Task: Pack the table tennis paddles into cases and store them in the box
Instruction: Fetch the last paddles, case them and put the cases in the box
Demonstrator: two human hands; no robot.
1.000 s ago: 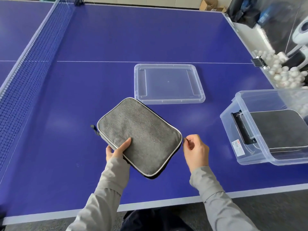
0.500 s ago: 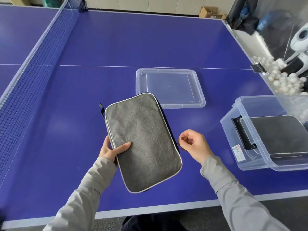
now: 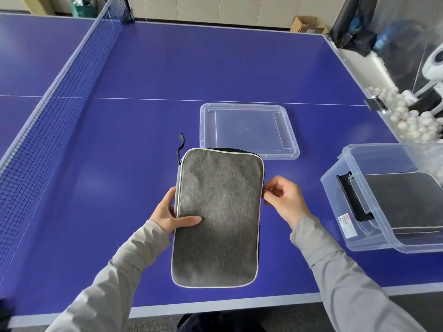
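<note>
Two hands on our grey case (image 3: 217,216): left hand (image 3: 167,215) grips its 9 o'clock edge, thumb on top. Right hand (image 3: 284,198) pinches the zipper at 3 o'clock. Box (image 3: 374,238) sits further out at 3.

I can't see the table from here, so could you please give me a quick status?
Left hand holds grey case; right hand pinches at its right edge. Open box on the right holds another case. Path looks clear.

Two grey cases (image 3: 217,216) (image 3: 407,200), one box (image 3: 354,226), one lid (image 3: 249,130), many white balls (image 3: 412,121).
</note>
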